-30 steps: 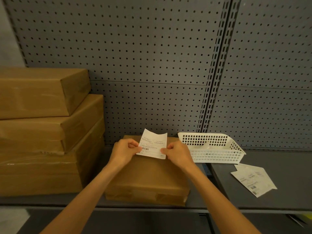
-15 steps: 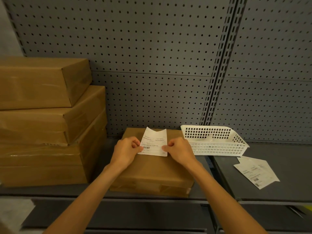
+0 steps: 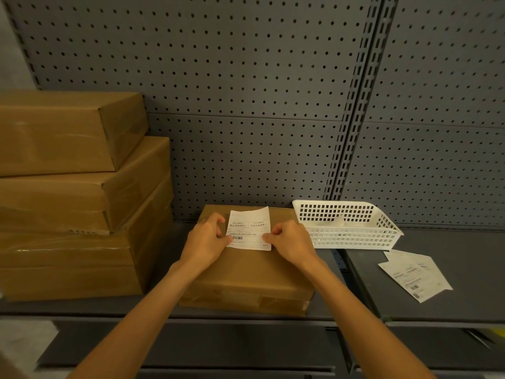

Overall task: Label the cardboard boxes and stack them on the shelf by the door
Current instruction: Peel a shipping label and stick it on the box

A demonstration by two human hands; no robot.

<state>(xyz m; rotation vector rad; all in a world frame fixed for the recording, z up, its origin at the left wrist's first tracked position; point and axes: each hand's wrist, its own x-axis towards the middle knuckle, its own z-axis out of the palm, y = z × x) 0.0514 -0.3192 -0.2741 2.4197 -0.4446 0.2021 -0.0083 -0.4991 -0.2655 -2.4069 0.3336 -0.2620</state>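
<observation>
A flat brown cardboard box (image 3: 246, 274) lies on the grey shelf (image 3: 451, 305) in front of me. A white printed label (image 3: 250, 228) lies on the box's top near its far edge, its upper edge curling up. My left hand (image 3: 205, 242) pinches the label's left edge with thumb and fingers. My right hand (image 3: 292, 242) pinches its right edge the same way. Three larger brown boxes (image 3: 68, 192) are stacked at the left on the same shelf.
A white plastic mesh basket (image 3: 347, 225) stands to the right of the box against the pegboard back wall (image 3: 246, 77). Loose label sheets (image 3: 415, 274) lie on the shelf further right. A lower shelf edge runs below.
Both hands have lowered the label from the air down onto the box's top. The view has tilted slightly.
</observation>
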